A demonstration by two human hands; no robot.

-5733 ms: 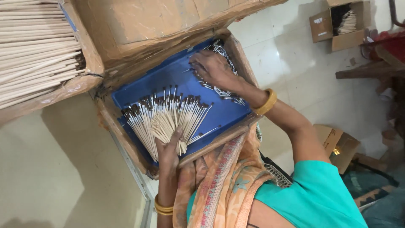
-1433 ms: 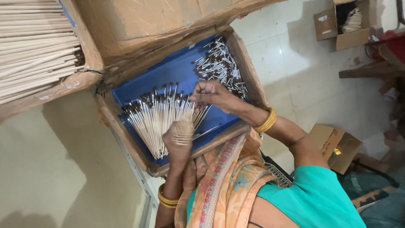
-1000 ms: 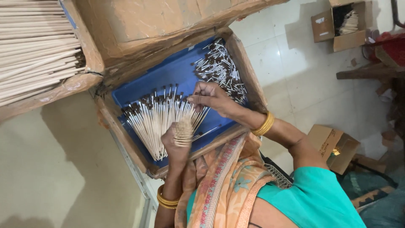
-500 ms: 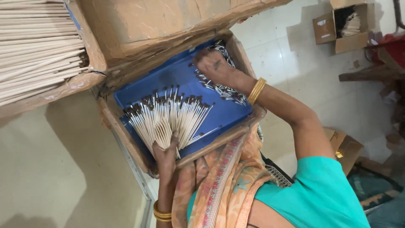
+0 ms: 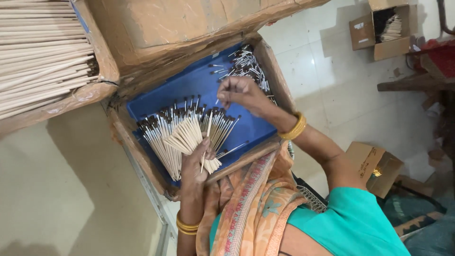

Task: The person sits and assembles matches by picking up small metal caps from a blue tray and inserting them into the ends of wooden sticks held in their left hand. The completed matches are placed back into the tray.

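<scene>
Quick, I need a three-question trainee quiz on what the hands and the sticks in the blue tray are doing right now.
1. True or false: the left hand holds a fanned bunch of pale wooden dark-tipped sticks.
2. Where in the blue plastic tray lies the loose heap of small metal-ended sticks? A) far corner B) under the left hand
3. Fill in: the right hand is raised above the ____.

Key: 1 true; 2 A; 3 tray

Blue tray [image 5: 246, 128] — pale, seemingly dark-tipped sticks [image 5: 182, 135]
</scene>
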